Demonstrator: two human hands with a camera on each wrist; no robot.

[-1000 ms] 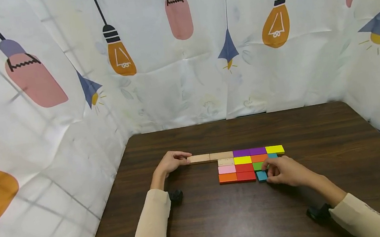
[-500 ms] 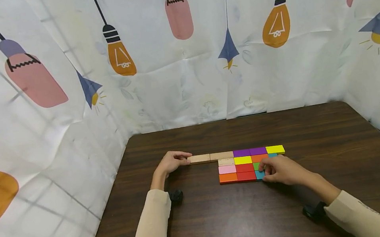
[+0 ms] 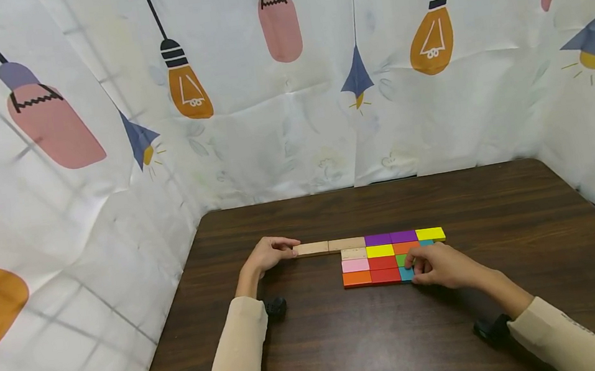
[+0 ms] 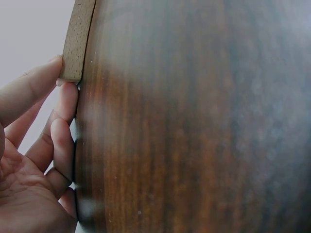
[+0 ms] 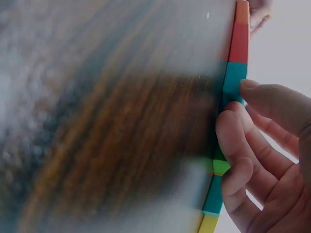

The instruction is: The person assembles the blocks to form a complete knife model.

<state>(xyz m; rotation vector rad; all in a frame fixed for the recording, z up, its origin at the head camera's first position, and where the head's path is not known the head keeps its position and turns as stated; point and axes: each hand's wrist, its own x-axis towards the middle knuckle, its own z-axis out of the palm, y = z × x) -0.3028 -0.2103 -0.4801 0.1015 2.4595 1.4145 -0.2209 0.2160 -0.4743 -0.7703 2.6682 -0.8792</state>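
Observation:
Flat wooden blocks lie edge to edge on a dark wood-grain table (image 3: 318, 345). My left hand (image 3: 269, 254) holds the left end of the plain wooden block (image 3: 311, 249) in the back row; the left wrist view puts my thumb (image 4: 41, 80) at that block's end (image 4: 75, 53), with a fingertip below. At the front right corner, my right hand (image 3: 446, 265) pinches a blue block (image 3: 406, 273) between thumb and finger. This blue block (image 5: 235, 80) touches the red block (image 5: 239, 42) in the right wrist view. My right fingers partly cover the green block (image 3: 401, 260).
Purple blocks (image 3: 391, 238) and a yellow block (image 3: 430, 234) continue the back row rightward. Pink (image 3: 355, 265), orange (image 3: 357, 278) and red blocks (image 3: 385, 276) fill the rows in front. A patterned white curtain (image 3: 291, 136) hangs around the table.
My right hand has slid the blue block left until it meets the red block, then stayed there. My left hand has kept its place at the plain wooden block.

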